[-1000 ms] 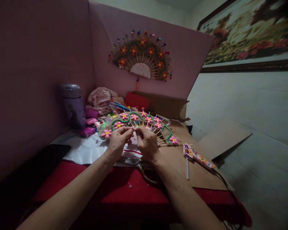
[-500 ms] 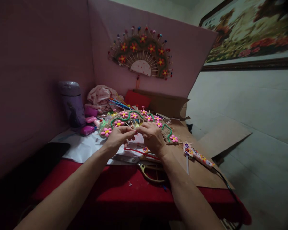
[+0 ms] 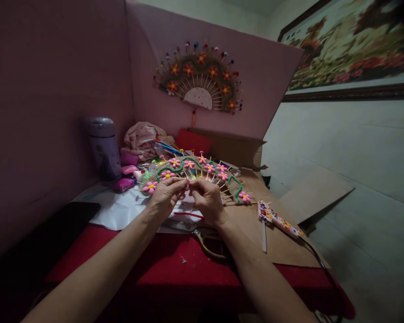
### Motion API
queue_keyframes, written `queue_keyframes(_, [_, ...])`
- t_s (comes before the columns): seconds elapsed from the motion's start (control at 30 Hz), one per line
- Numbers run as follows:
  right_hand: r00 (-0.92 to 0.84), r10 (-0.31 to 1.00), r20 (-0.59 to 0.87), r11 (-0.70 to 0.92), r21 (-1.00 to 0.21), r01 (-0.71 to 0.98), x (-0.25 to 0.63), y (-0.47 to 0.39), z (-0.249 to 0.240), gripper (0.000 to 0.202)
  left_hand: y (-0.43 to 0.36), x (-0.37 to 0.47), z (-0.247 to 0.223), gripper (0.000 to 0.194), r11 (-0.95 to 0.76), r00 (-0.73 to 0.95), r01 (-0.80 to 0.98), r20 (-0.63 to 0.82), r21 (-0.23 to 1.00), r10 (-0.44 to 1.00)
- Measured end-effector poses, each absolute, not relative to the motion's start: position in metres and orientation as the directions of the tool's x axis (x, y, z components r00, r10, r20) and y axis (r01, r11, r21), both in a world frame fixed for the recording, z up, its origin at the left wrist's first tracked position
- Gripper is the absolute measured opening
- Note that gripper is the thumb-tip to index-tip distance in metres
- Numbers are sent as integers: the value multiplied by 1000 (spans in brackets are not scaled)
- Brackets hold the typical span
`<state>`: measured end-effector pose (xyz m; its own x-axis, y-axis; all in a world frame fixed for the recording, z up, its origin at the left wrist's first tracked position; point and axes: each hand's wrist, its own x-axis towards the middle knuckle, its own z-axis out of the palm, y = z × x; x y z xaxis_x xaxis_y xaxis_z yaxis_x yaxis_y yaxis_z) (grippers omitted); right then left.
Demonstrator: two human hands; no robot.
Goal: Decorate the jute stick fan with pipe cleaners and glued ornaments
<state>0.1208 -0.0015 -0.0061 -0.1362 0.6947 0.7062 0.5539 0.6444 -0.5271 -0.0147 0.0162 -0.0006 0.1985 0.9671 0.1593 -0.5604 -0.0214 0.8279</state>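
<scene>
My left hand (image 3: 168, 195) and my right hand (image 3: 208, 200) meet fingertip to fingertip, both pinched closed. Between them shows a hint of pink, too small to name. Just behind my fingers lies a fan-shaped craft piece (image 3: 207, 167) of twine and thin sticks, with pink clay flowers, a wavy green strip and small balls on some stick ends. Below my hands a red strip (image 3: 188, 214) rests on white paper (image 3: 116, 211). Scissors (image 3: 210, 244) lie partly under my right wrist, their blades mostly hidden.
A floral glue gun (image 3: 278, 218) with a cord lies on cardboard (image 3: 283, 251) at the right. Purple bottle (image 3: 104, 150), pink packets (image 3: 124, 184) and crumpled cloth (image 3: 144, 140) stand at the left. A similar finished-looking fan (image 3: 198, 80) hangs on the pink board. Red cloth (image 3: 155, 264) covers the table.
My right hand has turned and drawn slightly down and left, its fingers now more curled at the pinch. My left hand stays nearly in place. The view has shifted slightly.
</scene>
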Motion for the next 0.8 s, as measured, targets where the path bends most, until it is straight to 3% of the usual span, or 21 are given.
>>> queue_keyframes(0.27, [-185,678,711,635,-440,635,129,-3,-2,14,16,-19,0,21,-212,176,-341,284,916,943])
queue_keyframes(0.53, [-228,643,732,595,-290,750,137,-2,5,12,18,-26,3,14,-392,240,56,369,918,898])
queue_keyframes(0.67, [-256,606,753,644,-275,714,138,-1,6,13,17,-29,6,18,-285,254,18,272,958,928])
queue_keyframes(0.8, [-201,632,749,655,-377,655,137,1,4,11,16,-31,10,21,-112,317,-142,153,983,936])
